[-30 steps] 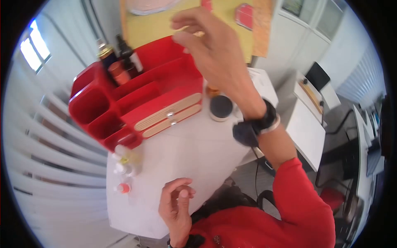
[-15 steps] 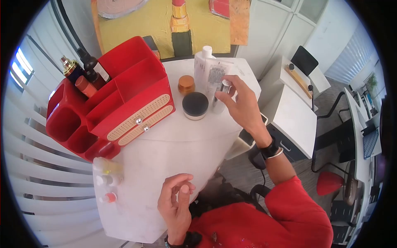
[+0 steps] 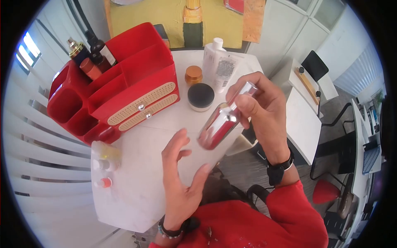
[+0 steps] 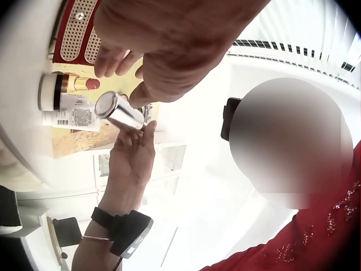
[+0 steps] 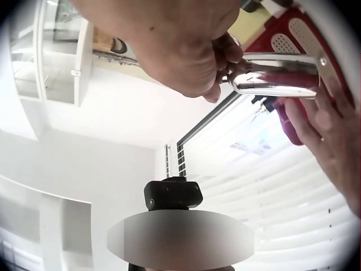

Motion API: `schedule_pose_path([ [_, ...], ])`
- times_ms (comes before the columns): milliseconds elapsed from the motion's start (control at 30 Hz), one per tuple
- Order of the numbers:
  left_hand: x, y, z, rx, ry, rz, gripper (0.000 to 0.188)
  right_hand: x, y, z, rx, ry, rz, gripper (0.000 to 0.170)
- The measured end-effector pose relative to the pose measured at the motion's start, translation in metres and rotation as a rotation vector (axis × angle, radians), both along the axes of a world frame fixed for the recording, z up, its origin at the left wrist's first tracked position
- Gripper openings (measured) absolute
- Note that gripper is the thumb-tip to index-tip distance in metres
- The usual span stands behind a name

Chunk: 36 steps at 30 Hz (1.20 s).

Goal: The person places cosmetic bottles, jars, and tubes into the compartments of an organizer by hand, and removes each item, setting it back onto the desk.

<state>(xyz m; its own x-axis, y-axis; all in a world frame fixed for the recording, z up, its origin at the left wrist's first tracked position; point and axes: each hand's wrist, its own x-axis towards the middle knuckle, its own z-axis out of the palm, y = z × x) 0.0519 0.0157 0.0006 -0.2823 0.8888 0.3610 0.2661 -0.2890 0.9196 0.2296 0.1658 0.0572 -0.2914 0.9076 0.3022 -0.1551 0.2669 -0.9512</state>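
A shiny silver bottle (image 3: 220, 124) is tilted above the white table, its base toward the lower left. My right hand (image 3: 266, 111) pinches it by its narrow silver top; the right wrist view has the mirror-like body (image 5: 276, 76) jutting out from the fingers of that hand (image 5: 175, 51). Below and left of the bottle, my left hand (image 3: 181, 182) is held up with thumb and fingers spread, holding nothing. In the left wrist view the left hand (image 4: 163, 45) is close to the bottle (image 4: 119, 110); whether they touch, I cannot tell.
On the white table (image 3: 136, 211), a red organizer (image 3: 144, 70) with bottles stands at the left. A black-lidded jar (image 3: 201, 97), an amber jar (image 3: 193, 75) and a white tube (image 3: 226, 70) stand at the back. Small bottles (image 3: 108, 153) line the left edge.
My right hand has lifted the silver bottle off the table and brought it toward me, over the front. My left hand has risen slightly and spread its fingers wider.
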Motion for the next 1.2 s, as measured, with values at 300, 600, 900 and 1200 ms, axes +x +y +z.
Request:
schedule_pose_path([
  [300,-0.002,-0.008,-0.011,0.007,-0.389,0.049,0.063,-0.054,-0.02,0.004,-0.196,0.101,0.312,0.033],
  [600,-0.019,-0.02,-0.002,-0.208,-0.494,-0.092,0.087,-0.072,-0.017,-0.009,-0.193,0.049,0.4,0.05],
  [900,-0.035,-0.023,-0.01,-0.089,-0.483,-0.075,0.066,-0.093,-0.002,0.017,0.044,-0.01,0.49,0.041],
  [1200,-0.061,-0.049,-0.01,-0.054,-0.358,0.096,0.049,-0.182,0.078,0.089,0.721,-0.06,-0.016,0.028],
])
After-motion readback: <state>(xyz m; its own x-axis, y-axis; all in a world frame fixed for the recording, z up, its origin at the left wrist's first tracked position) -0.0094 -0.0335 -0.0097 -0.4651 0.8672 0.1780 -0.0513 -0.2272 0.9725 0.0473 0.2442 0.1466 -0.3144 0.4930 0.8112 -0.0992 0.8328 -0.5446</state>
